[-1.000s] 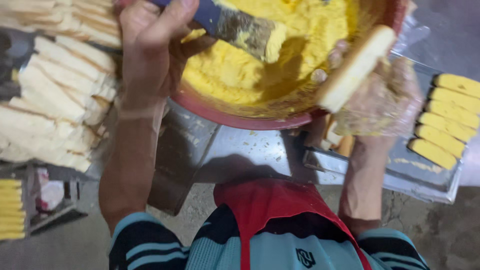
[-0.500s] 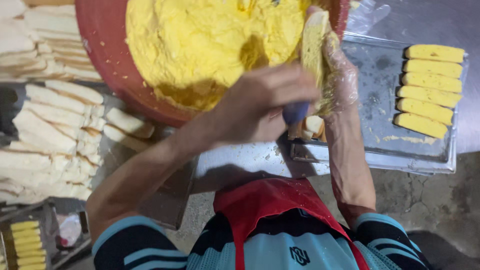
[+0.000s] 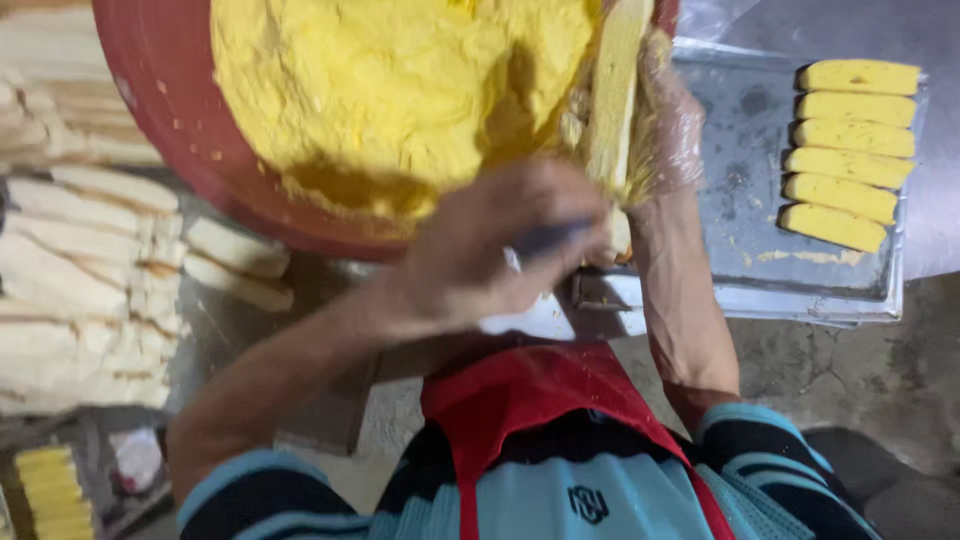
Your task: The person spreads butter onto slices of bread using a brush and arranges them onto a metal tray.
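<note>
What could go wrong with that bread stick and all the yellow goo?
The right hand, in a thin plastic glove, holds the bread stick upright at the edge of the red bowl; it might slip or snap. The left hand grips a dark-handled tool close by, so it could bump the stick. Yellow paste may drip near the coated sticks on the metal tray.

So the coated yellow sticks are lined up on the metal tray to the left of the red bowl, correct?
Not quite. The head view shows the coated yellow sticks lined up on the metal tray to the right of the red bowl, not the left. On the left lie plain pale bread sticks.
</note>
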